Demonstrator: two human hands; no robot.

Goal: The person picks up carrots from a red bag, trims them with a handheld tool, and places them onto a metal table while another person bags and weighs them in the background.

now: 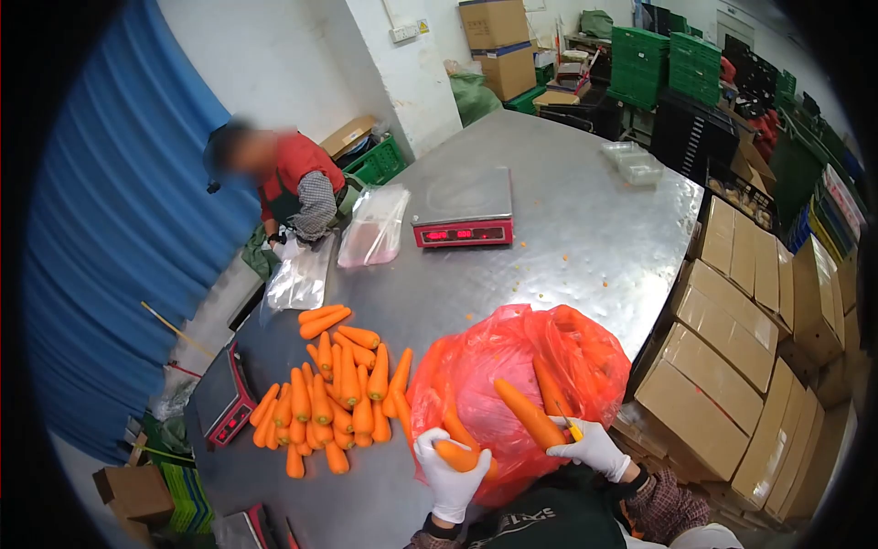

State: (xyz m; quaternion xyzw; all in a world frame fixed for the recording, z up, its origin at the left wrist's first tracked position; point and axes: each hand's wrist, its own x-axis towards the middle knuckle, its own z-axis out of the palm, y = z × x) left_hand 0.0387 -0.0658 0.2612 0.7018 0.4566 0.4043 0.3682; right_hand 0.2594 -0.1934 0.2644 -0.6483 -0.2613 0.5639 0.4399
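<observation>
My left hand [452,479], in a white glove, is closed around a carrot [465,455] at the near edge of a red plastic bag [476,361]. The gloved right hand [590,449] grips another carrot [525,414] by its thick end, its tip pointing up and left over the bag. A small tool with a yellow part [573,429] shows between the right fingers; its kind is not clear. More carrots are inside the open bag. To its left, a pile of loose carrots [338,389] lies on the metal table [585,229].
A red scale [463,235] stands mid-table, another scale [233,393] at the left edge. Clear plastic bags [375,224] lie near a co-worker [297,183] across the table. Clear containers [633,163] sit at the far right. Cardboard boxes [704,384] are stacked along the right side.
</observation>
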